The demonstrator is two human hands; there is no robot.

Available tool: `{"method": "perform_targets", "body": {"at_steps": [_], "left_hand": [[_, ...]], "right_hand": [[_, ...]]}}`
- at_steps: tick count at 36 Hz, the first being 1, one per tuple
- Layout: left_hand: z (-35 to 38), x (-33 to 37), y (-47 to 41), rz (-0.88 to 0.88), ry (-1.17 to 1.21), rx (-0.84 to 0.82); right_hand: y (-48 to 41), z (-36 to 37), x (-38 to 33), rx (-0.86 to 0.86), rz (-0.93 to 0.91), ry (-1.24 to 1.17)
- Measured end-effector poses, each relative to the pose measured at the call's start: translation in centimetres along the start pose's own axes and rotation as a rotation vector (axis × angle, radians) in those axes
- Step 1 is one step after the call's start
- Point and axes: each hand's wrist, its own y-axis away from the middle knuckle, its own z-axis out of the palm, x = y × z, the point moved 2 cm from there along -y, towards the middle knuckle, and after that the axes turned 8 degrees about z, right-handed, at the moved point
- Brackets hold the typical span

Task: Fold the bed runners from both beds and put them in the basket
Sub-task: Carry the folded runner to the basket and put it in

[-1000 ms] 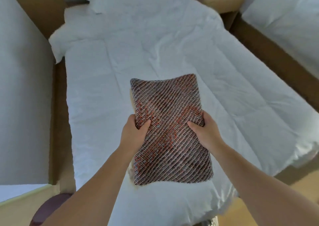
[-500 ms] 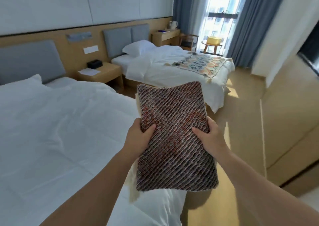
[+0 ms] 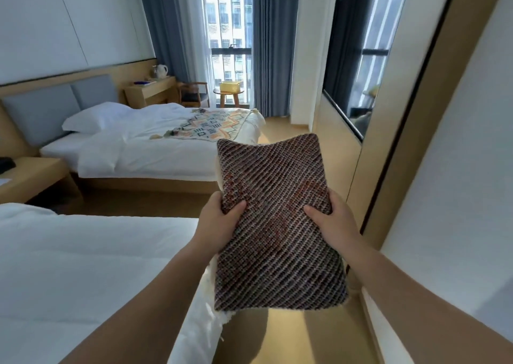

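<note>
Head view: I hold the folded brown woven bed runner [image 3: 277, 224] in front of me above the floor, my left hand [image 3: 219, 224] and right hand [image 3: 333, 222] closed on its side edges, thumbs on top. It looks soft, light and floppy, so gripping mid-edge seems wise. The yellow slatted basket [image 3: 229, 86] sits far off by the window; the patterned tasselled runner [image 3: 211, 124] lies on the far bed.
</note>
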Motion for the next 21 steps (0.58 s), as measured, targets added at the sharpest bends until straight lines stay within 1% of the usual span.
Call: {"method": "perform_targets", "body": {"at_steps": [5,9,15,21], "left_hand": [[3.8,1.2,-2.9,0.005,0.047,-0.024],[5.2,0.8,-5.1,0.019,0.069,-0.038],[5.9,-1.2,-11.2,0.018,0.097,-0.081],[5.8,-3.4,-19.6,0.081,0.111,-0.103]], "right_hand": [[-2.6,-3.2,0.7,0.040,-0.006,-0.010],[-4.6,-3.8,0.8,0.050,-0.015,-0.011],[-9.5,-2.2,0.7,0.089,0.005,-0.001],[-17.0,0.5,-1.0,0.124,0.012,0.009]]}}
